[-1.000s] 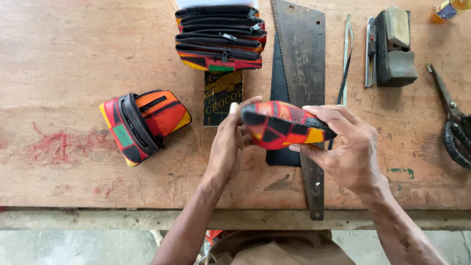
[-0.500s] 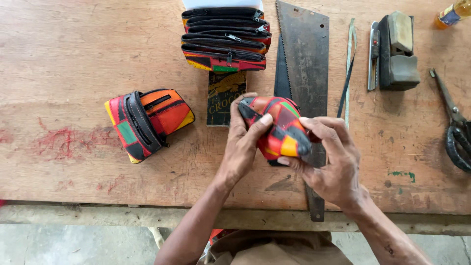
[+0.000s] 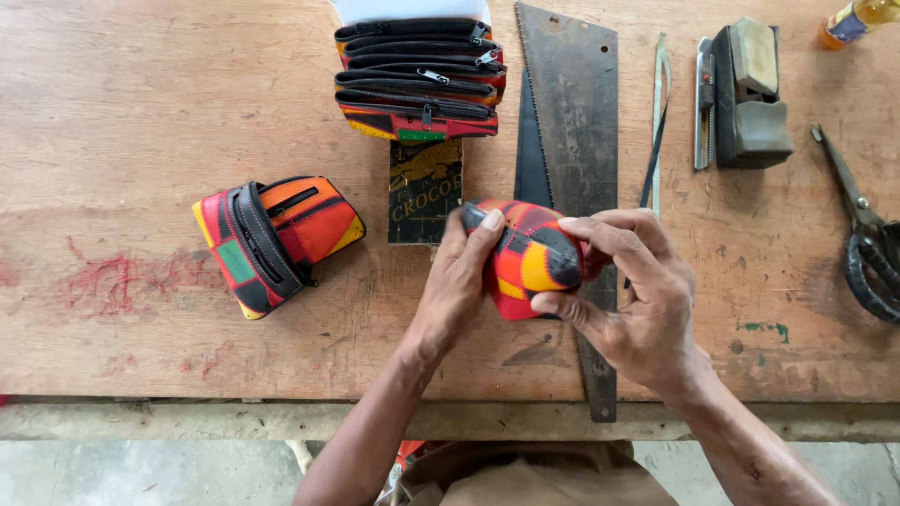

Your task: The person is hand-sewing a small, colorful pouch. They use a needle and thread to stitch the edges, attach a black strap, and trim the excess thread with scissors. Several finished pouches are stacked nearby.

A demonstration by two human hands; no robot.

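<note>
Both hands hold a small patchwork pouch (image 3: 523, 258) in red, orange, yellow and black above the wooden workbench (image 3: 131, 103). My left hand (image 3: 457, 286) grips its left side with the thumb on top. My right hand (image 3: 630, 290) wraps its right end, thumb under and fingers over. A second pouch of the same colours (image 3: 272, 239), with a black zip, lies on the bench to the left. A stack of several similar zipped pouches (image 3: 419, 80) stands at the far edge, straight ahead.
A hand saw blade (image 3: 567, 122) lies lengthwise under my hands, next to a dark printed card (image 3: 424, 192). To the right are a thin strap (image 3: 656, 122), a utility knife (image 3: 703, 103), a grey block (image 3: 750, 94), black scissors (image 3: 867, 239) and a bottle (image 3: 858, 19).
The pouch has been turned in my hands from lying flat and long to end-on and bunched. My hands have drawn slightly nearer to me.
</note>
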